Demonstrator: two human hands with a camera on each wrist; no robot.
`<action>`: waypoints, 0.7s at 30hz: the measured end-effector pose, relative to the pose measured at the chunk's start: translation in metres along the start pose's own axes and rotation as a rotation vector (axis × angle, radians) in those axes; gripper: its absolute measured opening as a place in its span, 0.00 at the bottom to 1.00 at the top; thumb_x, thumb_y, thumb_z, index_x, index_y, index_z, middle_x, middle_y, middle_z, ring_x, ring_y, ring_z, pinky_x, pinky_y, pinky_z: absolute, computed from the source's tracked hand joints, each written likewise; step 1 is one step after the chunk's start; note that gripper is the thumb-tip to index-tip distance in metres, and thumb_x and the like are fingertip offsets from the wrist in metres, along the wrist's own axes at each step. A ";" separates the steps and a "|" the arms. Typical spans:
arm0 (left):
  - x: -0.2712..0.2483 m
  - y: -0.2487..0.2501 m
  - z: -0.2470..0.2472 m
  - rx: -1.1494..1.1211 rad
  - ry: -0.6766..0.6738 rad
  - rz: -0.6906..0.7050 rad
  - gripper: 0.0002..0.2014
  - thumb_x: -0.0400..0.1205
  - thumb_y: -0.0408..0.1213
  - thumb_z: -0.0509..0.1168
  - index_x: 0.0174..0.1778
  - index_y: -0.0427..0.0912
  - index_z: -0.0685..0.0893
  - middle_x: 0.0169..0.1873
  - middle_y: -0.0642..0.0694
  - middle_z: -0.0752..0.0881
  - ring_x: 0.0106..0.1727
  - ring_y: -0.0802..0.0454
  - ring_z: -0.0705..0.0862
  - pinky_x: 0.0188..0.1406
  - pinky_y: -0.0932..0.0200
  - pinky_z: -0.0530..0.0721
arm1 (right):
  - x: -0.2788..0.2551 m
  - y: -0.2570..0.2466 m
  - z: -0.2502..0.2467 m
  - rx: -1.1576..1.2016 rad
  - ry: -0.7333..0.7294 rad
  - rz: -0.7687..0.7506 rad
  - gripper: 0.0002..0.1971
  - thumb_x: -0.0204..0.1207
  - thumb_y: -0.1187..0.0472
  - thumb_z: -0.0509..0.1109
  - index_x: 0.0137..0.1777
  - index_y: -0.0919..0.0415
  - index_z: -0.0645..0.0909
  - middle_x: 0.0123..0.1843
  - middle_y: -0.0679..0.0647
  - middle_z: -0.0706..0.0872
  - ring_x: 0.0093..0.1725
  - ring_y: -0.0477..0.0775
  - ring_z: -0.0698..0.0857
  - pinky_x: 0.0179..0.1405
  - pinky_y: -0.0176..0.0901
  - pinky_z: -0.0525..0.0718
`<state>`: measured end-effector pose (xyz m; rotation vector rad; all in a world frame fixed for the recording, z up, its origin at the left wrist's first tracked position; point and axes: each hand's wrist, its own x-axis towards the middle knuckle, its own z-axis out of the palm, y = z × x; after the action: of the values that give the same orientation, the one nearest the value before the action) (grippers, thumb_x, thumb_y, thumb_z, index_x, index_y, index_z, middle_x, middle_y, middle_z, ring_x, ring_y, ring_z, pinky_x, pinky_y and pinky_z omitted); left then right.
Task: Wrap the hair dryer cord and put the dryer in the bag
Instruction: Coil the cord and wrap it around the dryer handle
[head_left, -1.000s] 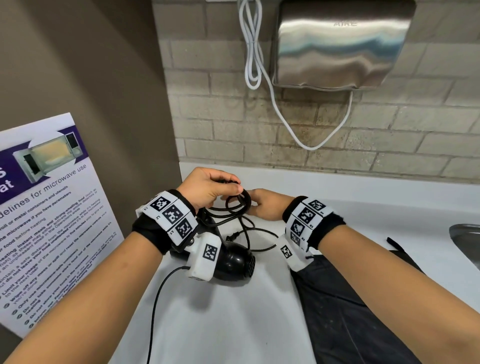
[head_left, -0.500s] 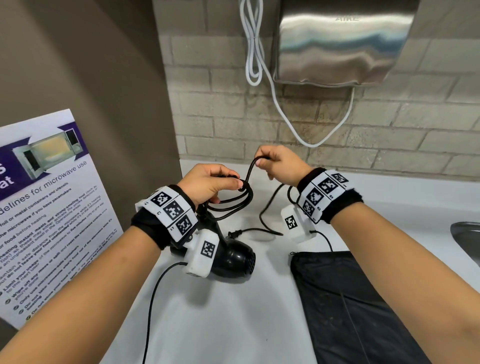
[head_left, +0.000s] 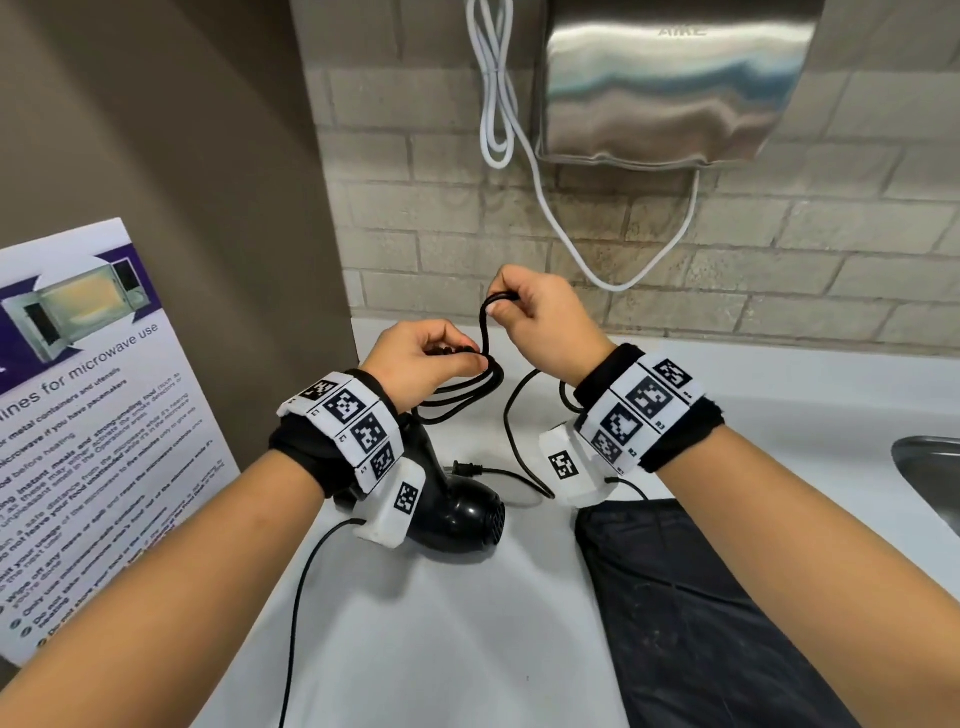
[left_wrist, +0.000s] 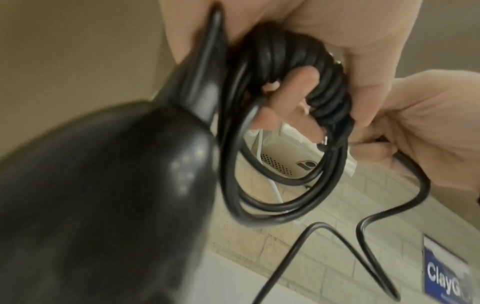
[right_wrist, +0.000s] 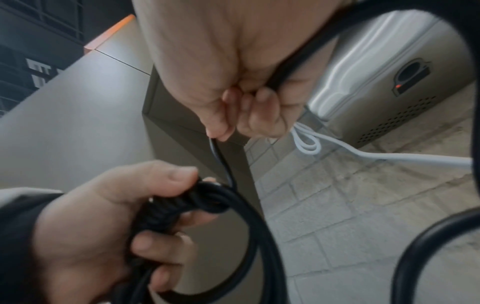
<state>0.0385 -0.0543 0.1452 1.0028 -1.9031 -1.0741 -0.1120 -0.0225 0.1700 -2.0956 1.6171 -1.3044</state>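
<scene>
A black hair dryer (head_left: 462, 514) hangs just over the white counter (head_left: 415, 623) under my left wrist; its body fills the left wrist view (left_wrist: 103, 195). My left hand (head_left: 421, 358) grips several coiled loops of its black cord (head_left: 462, 395) together with the dryer's handle. My right hand (head_left: 540, 317), raised above and right of the left, pinches a strand of the cord (right_wrist: 221, 156) that runs down to the coil (right_wrist: 197, 201). Loose cord trails on the counter to the plug (head_left: 465, 469). The black bag (head_left: 691, 613) lies flat on the counter under my right forearm.
A steel hand dryer (head_left: 670, 88) with a white cable (head_left: 498, 104) hangs on the brick wall ahead. A microwave-use poster (head_left: 88, 415) leans at the left. A metal sink edge (head_left: 930, 467) shows at the right.
My right hand has lifted away from the coil, up and to the right, drawing a strand of cord taut above my left hand. The left hand keeps its hold on the coil.
</scene>
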 end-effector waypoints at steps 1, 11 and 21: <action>0.001 0.000 0.000 -0.015 0.009 -0.008 0.04 0.74 0.30 0.72 0.37 0.41 0.84 0.29 0.51 0.82 0.20 0.71 0.76 0.21 0.81 0.69 | -0.001 -0.002 0.001 0.012 0.010 -0.014 0.08 0.76 0.72 0.62 0.38 0.60 0.73 0.27 0.46 0.72 0.27 0.42 0.69 0.28 0.28 0.70; 0.002 -0.003 0.000 0.060 -0.029 0.007 0.09 0.75 0.36 0.70 0.49 0.52 0.89 0.37 0.50 0.89 0.40 0.64 0.85 0.53 0.65 0.80 | -0.009 -0.006 0.011 0.090 0.046 -0.128 0.04 0.71 0.67 0.61 0.38 0.64 0.77 0.30 0.52 0.78 0.30 0.49 0.75 0.34 0.38 0.73; -0.001 0.002 0.004 -0.081 0.045 -0.019 0.08 0.75 0.32 0.71 0.48 0.47 0.90 0.40 0.50 0.90 0.41 0.66 0.86 0.49 0.73 0.78 | -0.023 0.008 -0.001 0.221 0.034 -0.075 0.13 0.75 0.73 0.64 0.34 0.56 0.73 0.24 0.43 0.70 0.21 0.37 0.71 0.25 0.23 0.66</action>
<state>0.0351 -0.0515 0.1455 0.9930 -1.8027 -1.1216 -0.1181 -0.0057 0.1537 -2.0279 1.3474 -1.4757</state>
